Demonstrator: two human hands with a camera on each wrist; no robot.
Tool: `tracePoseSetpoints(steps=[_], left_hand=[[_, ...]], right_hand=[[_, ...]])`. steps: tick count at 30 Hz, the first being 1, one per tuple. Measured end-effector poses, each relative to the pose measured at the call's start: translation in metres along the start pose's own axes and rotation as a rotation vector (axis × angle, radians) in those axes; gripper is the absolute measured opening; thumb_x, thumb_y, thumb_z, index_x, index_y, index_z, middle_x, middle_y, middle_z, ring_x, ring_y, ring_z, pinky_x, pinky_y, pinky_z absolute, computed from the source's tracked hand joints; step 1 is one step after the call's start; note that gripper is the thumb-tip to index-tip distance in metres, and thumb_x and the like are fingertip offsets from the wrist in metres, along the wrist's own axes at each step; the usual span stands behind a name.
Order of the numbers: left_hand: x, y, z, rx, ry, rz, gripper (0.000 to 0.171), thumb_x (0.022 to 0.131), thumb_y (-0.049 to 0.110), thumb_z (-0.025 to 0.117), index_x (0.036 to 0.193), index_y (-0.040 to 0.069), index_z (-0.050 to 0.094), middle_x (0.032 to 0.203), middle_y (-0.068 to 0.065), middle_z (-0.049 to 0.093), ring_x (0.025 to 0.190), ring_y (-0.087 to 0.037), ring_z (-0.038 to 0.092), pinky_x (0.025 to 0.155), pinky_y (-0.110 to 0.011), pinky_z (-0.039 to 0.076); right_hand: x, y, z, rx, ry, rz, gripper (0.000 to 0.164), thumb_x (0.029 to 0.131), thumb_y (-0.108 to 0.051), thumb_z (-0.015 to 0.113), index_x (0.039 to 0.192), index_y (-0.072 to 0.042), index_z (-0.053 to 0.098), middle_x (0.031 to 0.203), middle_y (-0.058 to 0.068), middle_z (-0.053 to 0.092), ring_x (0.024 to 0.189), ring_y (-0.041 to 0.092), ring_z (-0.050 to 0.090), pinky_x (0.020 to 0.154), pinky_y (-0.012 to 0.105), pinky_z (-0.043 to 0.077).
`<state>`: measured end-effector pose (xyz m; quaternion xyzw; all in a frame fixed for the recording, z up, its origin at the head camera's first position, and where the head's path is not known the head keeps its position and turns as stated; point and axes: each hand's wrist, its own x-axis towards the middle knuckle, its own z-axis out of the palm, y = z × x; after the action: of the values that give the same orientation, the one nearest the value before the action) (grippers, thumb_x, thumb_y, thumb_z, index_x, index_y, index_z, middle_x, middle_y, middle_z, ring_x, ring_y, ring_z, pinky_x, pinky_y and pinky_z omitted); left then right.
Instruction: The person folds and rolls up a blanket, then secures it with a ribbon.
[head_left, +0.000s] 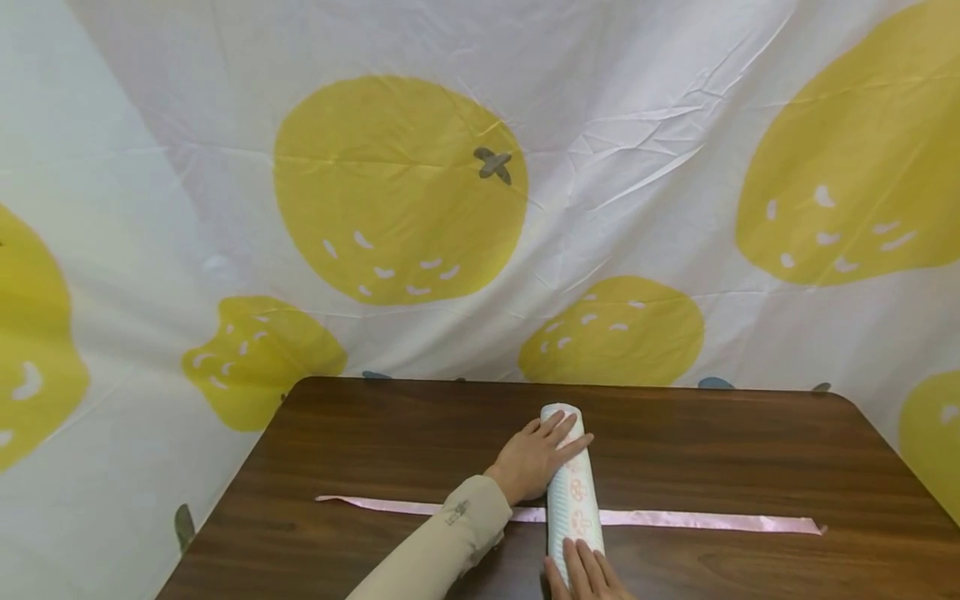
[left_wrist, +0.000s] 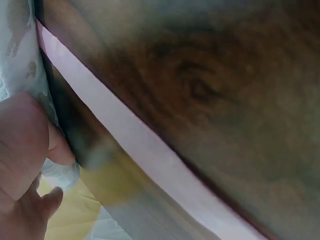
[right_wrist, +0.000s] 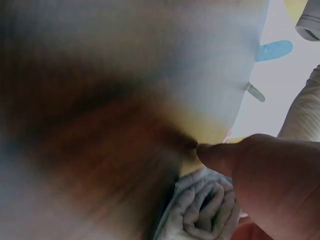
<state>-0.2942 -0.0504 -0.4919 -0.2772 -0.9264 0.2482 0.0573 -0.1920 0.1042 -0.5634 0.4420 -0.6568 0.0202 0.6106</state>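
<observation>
A soft white roll [head_left: 573, 492] with orange flower prints and pale blue stripes lies lengthwise on the table, pointing away from me. Its near end [right_wrist: 207, 212] shows spiralled layers in the right wrist view. My left hand [head_left: 532, 457] rests on the far part of the roll with fingers spread across its top. At the near end, my right hand [head_left: 585, 575] lays its fingers over the roll; the rest of that hand is cut off by the frame. A flat pink ribbon [head_left: 705, 521] passes crosswise beneath the roll and sticks out on both sides.
The dark wooden table [head_left: 750, 450] has rounded far corners. Behind it hangs a white curtain [head_left: 600, 208] printed with large yellow fruit. My left sleeve [head_left: 450, 533] crosses above the ribbon's left half.
</observation>
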Motion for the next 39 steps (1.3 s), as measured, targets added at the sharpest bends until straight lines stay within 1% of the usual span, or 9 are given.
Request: tracePoseSetpoints(steps=[3,10,12,15,18,21,28,34,39], left_hand=[[0.0,-0.001,-0.001,0.011,-0.018,-0.004,0.075,0.098,0.031,0.06,0.158,0.036,0.016,0.165,0.002,0.02,0.15,-0.016,0.021,0.117,-0.037,0.029],[-0.003,-0.006,-0.003,-0.025,-0.025,-0.005,0.079,0.097,0.032,0.061,0.159,0.035,0.013,0.165,0.001,0.018,0.151,-0.017,0.018,0.12,-0.04,0.023],[-0.007,-0.009,-0.002,-0.063,-0.012,-0.01,0.079,0.095,0.029,0.063,0.159,0.033,0.016,0.164,0.0,0.021,0.151,-0.019,0.021,0.119,-0.041,0.024],[-0.015,-0.016,-0.001,-0.137,0.025,-0.022,0.074,0.095,0.022,0.062,0.158,0.029,0.023,0.161,-0.003,0.03,0.148,-0.022,0.028,0.117,-0.042,0.029],[-0.025,-0.025,-0.001,-0.219,0.081,-0.032,0.063,0.095,0.017,0.061,0.153,0.024,0.036,0.155,-0.006,0.039,0.142,-0.024,0.038,0.113,-0.04,0.036],[-0.038,-0.036,-0.001,-0.31,0.115,-0.055,0.052,0.094,0.015,0.061,0.144,0.02,0.049,0.149,-0.009,0.046,0.135,-0.024,0.045,0.107,-0.038,0.042],[-0.075,-0.067,0.001,-0.677,0.105,-0.125,0.029,0.094,0.01,0.058,0.122,0.011,0.066,0.126,-0.007,0.06,0.115,-0.023,0.056,0.094,-0.037,0.05],[-0.107,-0.097,0.011,-0.944,0.061,-0.191,0.018,0.096,0.014,0.063,0.112,0.01,0.068,0.111,-0.001,0.067,0.111,-0.021,0.061,0.096,-0.041,0.049],[-0.133,-0.112,0.022,-1.074,0.009,-0.218,0.014,0.094,0.017,0.067,0.106,0.01,0.07,0.098,0.004,0.069,0.093,-0.015,0.063,0.083,-0.035,0.052]], right_hand=[[-0.001,0.001,-0.004,0.024,-0.056,0.002,0.036,0.107,-0.026,0.029,0.107,-0.011,0.062,0.09,0.014,0.069,0.078,0.025,0.066,0.056,0.033,0.055],[0.01,0.013,-0.022,0.107,-0.309,-0.036,0.057,0.108,-0.028,0.01,0.1,-0.02,0.066,0.097,0.01,0.072,0.083,0.02,0.07,0.065,0.032,0.057],[0.015,0.019,-0.026,0.132,-0.361,-0.054,0.061,0.109,-0.033,0.009,0.102,-0.023,0.069,0.101,0.007,0.073,0.085,0.018,0.069,0.067,0.033,0.057],[0.022,0.031,-0.033,0.194,-0.436,-0.049,0.057,0.107,-0.05,0.019,0.105,-0.025,0.07,0.105,0.002,0.072,0.088,0.016,0.067,0.07,0.032,0.056],[0.028,0.044,-0.039,0.292,-0.506,0.027,0.051,0.098,-0.063,0.039,0.108,-0.023,0.07,0.106,0.0,0.071,0.089,0.016,0.065,0.071,0.031,0.054],[0.032,0.057,-0.044,0.363,-0.567,0.142,0.051,0.091,-0.065,0.053,0.108,-0.02,0.07,0.107,0.0,0.069,0.092,0.018,0.064,0.074,0.035,0.053],[0.028,0.099,-0.055,0.517,-0.622,0.395,0.033,0.085,-0.04,0.077,0.107,-0.017,0.072,0.104,-0.007,0.069,0.093,0.014,0.065,0.074,0.041,0.054],[0.001,0.143,-0.055,0.706,-0.61,0.483,0.028,0.083,-0.019,0.08,0.109,-0.02,0.069,0.106,-0.01,0.068,0.096,0.013,0.066,0.075,0.035,0.057],[-0.03,0.176,-0.05,0.915,-0.667,0.555,0.025,0.085,-0.009,0.076,0.109,-0.009,0.069,0.103,0.002,0.072,0.094,0.007,0.067,0.071,0.025,0.056]])
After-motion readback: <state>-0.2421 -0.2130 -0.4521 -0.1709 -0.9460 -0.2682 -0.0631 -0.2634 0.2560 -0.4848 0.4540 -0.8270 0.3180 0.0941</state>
